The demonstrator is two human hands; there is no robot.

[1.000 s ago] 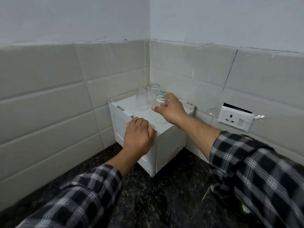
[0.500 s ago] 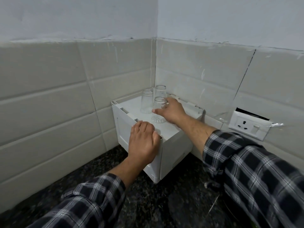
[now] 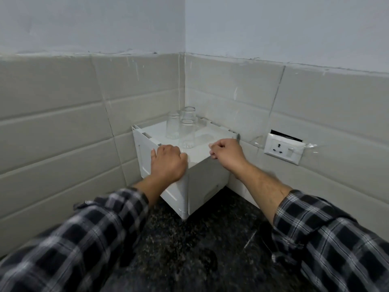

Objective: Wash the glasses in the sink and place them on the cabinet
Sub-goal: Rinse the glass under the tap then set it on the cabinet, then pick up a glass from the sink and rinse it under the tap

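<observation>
Seen from the head camera, the placing step looks all but done. Three clear glasses stand mouth-down on top of the small white cabinet (image 3: 207,180) tucked into the tiled corner, and neither hand holds one. The right hand (image 3: 226,151) hovers at the cabinet's right top edge, its grip narrow and closed on nothing, fingers curled into the palm. The front glass (image 3: 187,133) stands just beyond and to the left of that grip, near it but apart. The left hand (image 3: 168,163) sits on the cabinet's nearest corner, its grip curled over the top edge with the thumb on the left face, apparently steadying the box, and the same glass stands just beyond its knuckles. Further beyond, the left glass (image 3: 173,126) and the rear glass (image 3: 188,113) stand close together; whether they touch I cannot tell. I judge the next move to be a withdrawal toward the body, either back to a sink that is out of view or to finish. That calls for drawing the right grip away without brushing the front glass and releasing the corner without jolting the cabinet. The room for moving lies on the body side of both grips, above the dark speckled tabletop (image 3: 189,249). Beyond them the tiled wall (image 3: 63,123) closes the corner, and a wall socket (image 3: 283,148) sits well right of the right grip. Bare cabinet top separates the front glass from the near edge.
</observation>
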